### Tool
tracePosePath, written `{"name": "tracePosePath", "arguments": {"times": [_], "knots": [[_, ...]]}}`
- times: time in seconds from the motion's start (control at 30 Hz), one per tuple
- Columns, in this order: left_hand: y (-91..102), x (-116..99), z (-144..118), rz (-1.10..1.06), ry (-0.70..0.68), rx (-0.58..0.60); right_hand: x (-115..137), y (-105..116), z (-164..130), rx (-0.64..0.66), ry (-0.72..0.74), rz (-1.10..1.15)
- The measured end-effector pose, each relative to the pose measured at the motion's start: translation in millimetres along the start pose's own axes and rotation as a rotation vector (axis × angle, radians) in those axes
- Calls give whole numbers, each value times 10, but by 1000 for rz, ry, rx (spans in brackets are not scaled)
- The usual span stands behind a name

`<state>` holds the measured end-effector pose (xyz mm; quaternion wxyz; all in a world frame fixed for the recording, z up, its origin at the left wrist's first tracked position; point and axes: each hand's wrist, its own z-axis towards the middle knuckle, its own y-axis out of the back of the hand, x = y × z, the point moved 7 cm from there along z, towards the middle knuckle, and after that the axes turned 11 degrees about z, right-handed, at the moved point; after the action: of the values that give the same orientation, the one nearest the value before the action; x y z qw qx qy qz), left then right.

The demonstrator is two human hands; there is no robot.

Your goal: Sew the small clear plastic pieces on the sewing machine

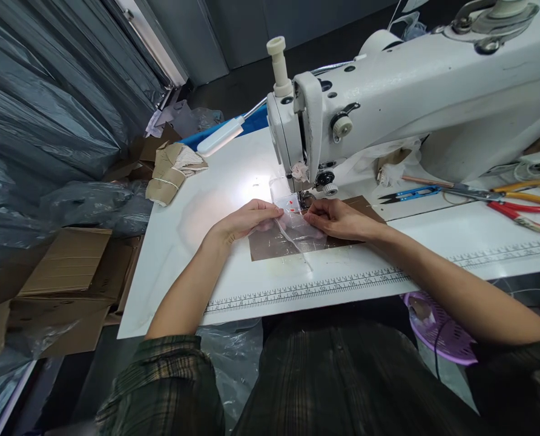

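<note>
A clear plastic piece with small red marks (292,209) lies under the needle area of a white sewing machine (388,91). My left hand (252,219) pinches its left side, close to a thin white strip (292,242) that trails toward the table's front edge. On the other side my right hand (331,218) has its fingers closed on the plastic's right edge, just beside the presser foot (305,198). Beneath both hands shows the brown machine bed plate (270,248). Exactly what each fingertip covers is hidden.
Blue thread snips (410,194), and red-handled (519,218) and yellow-handled tools lie at right. A printed ruler (297,293) runs along the table's front edge. A lit lamp (220,138) hangs over the back left, near a wrapped bundle (167,175). Cardboard boxes (65,260) stand left; a purple basket (442,339) sits below.
</note>
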<state>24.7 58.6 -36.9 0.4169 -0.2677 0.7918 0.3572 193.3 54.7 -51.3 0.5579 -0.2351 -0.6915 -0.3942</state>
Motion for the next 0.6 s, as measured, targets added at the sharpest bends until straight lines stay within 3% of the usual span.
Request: {"name": "tracePosePath", "arguments": {"times": [0.23, 0.37, 0.43, 0.53, 0.6], "knots": [[-25, 5, 11, 56, 5, 19, 21, -7, -21, 3, -62, -5], [-46, -87, -14, 163, -59, -54, 68, 7, -54, -10, -40, 10], [-24, -131, -26, 220, -56, -95, 50, -36, -73, 37, -109, 58], [4, -212, 14, 338, -56, -53, 15, -164, -83, 140, -261, 84], [56, -269, 109, 527, -72, -46, 48, -182, -43, 101, -267, -88]]}}
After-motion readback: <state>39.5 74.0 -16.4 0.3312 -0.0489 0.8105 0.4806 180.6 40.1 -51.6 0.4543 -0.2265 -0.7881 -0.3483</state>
